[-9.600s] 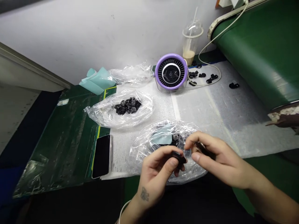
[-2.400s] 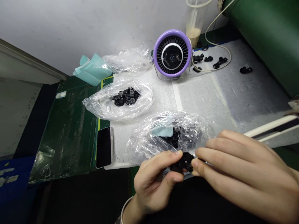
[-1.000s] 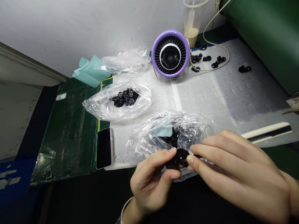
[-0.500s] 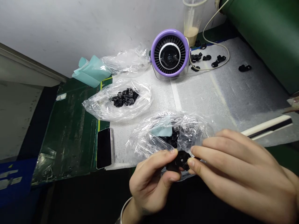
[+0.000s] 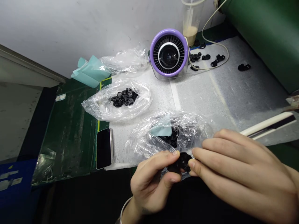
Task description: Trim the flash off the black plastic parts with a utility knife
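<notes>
My left hand [image 5: 155, 180] pinches a small round black plastic part [image 5: 183, 161] between thumb and fingers, just in front of a clear plastic bag [image 5: 140, 141]. My right hand [image 5: 235, 168] is closed around what looks like a slim white-and-black utility knife [image 5: 268, 126]. Its handle sticks out past the back of the hand, and a thin bit of metal shows at the fingertips, against the right edge of the part. The fingers hide most of the blade. Inside the bag lie more black parts [image 5: 174, 138] and a light-blue sheet [image 5: 161, 127].
Further back, another clear bag [image 5: 100, 104] holds black parts [image 5: 125, 98]. A phone [image 5: 104, 148] lies at the left. Behind stand a purple fan [image 5: 168, 74] and a cup [image 5: 190, 34]. Loose black parts [image 5: 244, 67] and a white cable [image 5: 220, 45] lie at the back right.
The knife handle has turned slightly and reaches a little further right. The black part has tilted a little in my left hand. Both hands stay close together.
</notes>
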### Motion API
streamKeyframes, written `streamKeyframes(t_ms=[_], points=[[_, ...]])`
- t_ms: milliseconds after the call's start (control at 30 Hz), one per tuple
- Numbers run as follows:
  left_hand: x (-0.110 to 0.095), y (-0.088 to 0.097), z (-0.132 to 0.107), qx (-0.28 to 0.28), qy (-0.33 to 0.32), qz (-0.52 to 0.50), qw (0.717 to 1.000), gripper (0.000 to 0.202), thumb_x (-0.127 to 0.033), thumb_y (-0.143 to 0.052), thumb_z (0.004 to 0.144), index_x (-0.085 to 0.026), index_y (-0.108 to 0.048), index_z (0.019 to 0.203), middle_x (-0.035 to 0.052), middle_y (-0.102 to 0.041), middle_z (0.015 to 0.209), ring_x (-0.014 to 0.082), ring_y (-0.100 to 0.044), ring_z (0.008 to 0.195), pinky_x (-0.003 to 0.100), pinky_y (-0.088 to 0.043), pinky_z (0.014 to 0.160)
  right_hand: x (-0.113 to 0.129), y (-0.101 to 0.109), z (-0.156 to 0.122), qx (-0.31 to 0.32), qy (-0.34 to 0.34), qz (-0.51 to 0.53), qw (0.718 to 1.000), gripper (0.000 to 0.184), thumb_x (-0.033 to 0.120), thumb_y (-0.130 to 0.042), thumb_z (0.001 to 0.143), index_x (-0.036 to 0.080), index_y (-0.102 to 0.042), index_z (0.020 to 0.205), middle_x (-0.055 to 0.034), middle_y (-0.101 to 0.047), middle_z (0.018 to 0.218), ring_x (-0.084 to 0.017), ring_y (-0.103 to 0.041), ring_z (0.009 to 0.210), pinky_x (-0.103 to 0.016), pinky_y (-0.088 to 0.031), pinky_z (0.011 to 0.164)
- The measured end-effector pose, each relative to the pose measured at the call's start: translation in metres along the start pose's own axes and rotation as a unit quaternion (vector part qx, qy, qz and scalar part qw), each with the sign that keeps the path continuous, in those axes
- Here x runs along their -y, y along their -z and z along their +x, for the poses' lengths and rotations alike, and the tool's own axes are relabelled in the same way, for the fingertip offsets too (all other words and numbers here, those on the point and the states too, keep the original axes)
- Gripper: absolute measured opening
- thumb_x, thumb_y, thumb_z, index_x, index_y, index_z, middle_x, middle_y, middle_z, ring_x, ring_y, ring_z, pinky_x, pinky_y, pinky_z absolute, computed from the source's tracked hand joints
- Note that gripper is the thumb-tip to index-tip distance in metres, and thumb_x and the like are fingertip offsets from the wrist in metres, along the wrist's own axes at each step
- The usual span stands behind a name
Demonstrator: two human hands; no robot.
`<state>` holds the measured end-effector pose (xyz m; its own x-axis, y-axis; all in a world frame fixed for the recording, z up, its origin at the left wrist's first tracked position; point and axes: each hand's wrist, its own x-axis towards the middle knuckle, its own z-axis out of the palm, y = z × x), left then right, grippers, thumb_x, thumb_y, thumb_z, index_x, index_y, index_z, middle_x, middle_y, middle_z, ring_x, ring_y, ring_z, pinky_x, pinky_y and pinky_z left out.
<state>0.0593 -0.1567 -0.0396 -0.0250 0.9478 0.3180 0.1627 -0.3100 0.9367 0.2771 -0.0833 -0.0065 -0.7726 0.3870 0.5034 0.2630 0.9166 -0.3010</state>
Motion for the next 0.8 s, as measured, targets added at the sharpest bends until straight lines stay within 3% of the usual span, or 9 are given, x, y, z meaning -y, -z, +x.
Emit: streamKeyframes(t_ms=[167, 300, 433, 533, 600, 700, 800], points=[[0.001, 0.001, 0.001, 0.012, -0.003, -0.013, 1.0, 0.038, -0.028, -0.075, 0.096, -0.025, -0.073, 0.134, 0.0072, -0.081, 0.104, 0.0183, -0.078, 0.087, 0.026, -0.065, 0.08, -0.004, -0.004, 0.003, -0.025, 0.008, 0.027, 0.999, 0.023, 0.01, -0.056, 0.102, 0.016, -0.068, 0.082, -0.0092, -0.075, 0.096, -0.022, -0.066, 0.084, -0.04, -0.046, 0.069], [0.001, 0.003, 0.003, 0.03, -0.017, -0.037, 0.999, 0.042, -0.027, -0.076, 0.096, -0.028, -0.071, 0.138, 0.0039, -0.08, 0.101, 0.0149, -0.077, 0.084, 0.022, -0.064, 0.078, -0.006, -0.003, 0.006, -0.026, -0.045, 0.078, 0.996, 0.027, 0.009, -0.055, 0.103, 0.017, -0.069, 0.081, -0.0036, -0.073, 0.084, -0.017, -0.064, 0.078, -0.034, -0.051, 0.068], [0.004, 0.005, 0.002, 0.027, -0.015, -0.015, 0.999, 0.043, -0.026, -0.078, 0.095, -0.028, -0.071, 0.137, 0.0041, -0.081, 0.1, 0.0162, -0.078, 0.081, 0.024, -0.064, 0.077, -0.01, 0.0, 0.005, -0.046, -0.103, 0.222, 0.968, 0.01, 0.011, -0.064, 0.102, 0.015, -0.072, 0.105, -0.0023, -0.072, 0.096, -0.011, -0.065, 0.086, -0.025, -0.056, 0.076], [0.009, 0.006, 0.002, 0.036, -0.038, -0.024, 0.998, 0.046, -0.024, -0.076, 0.095, -0.027, -0.069, 0.14, 0.0048, -0.081, 0.1, 0.017, -0.078, 0.081, 0.025, -0.064, 0.074, -0.013, 0.001, 0.001, -0.062, -0.135, 0.293, 0.944, 0.017, 0.006, -0.065, 0.098, 0.011, -0.07, 0.113, -0.0057, -0.073, 0.103, -0.012, -0.069, 0.095, -0.021, -0.06, 0.082], [0.011, 0.006, 0.002, 0.038, -0.046, -0.035, 0.998, 0.044, -0.023, -0.073, 0.098, -0.026, -0.068, 0.141, 0.0044, -0.08, 0.096, 0.0167, -0.077, 0.078, 0.026, -0.064, 0.071, -0.013, 0.0, -0.002, -0.06, -0.193, 0.303, 0.931, 0.022, 0.006, -0.064, 0.098, 0.018, -0.07, 0.115, -0.003, -0.075, 0.106, -0.013, -0.072, 0.101, -0.02, -0.061, 0.086], [0.013, 0.006, 0.003, 0.052, -0.032, -0.044, 0.997, 0.049, -0.026, -0.075, 0.097, -0.025, -0.065, 0.145, 0.0059, -0.08, 0.099, 0.0163, -0.076, 0.072, 0.026, -0.064, 0.067, -0.012, -0.002, -0.008, -0.028, -0.301, 0.311, 0.901, 0.028, 0.021, -0.068, 0.1, 0.032, -0.069, 0.125, 0.0028, -0.078, 0.117, -0.014, -0.076, 0.106, -0.018, -0.062, 0.086], [0.013, 0.005, 0.003, 0.038, -0.024, -0.002, 0.999, 0.045, -0.013, -0.073, 0.095, -0.022, -0.068, 0.139, 0.0073, -0.08, 0.104, 0.0163, -0.076, 0.073, 0.026, -0.063, 0.065, -0.01, -0.005, -0.013, -0.013, -0.34, 0.306, 0.889, 0.027, 0.028, -0.068, 0.101, 0.036, -0.07, 0.126, 0.0046, -0.079, 0.118, -0.014, -0.078, 0.104, -0.017, -0.064, 0.084]])
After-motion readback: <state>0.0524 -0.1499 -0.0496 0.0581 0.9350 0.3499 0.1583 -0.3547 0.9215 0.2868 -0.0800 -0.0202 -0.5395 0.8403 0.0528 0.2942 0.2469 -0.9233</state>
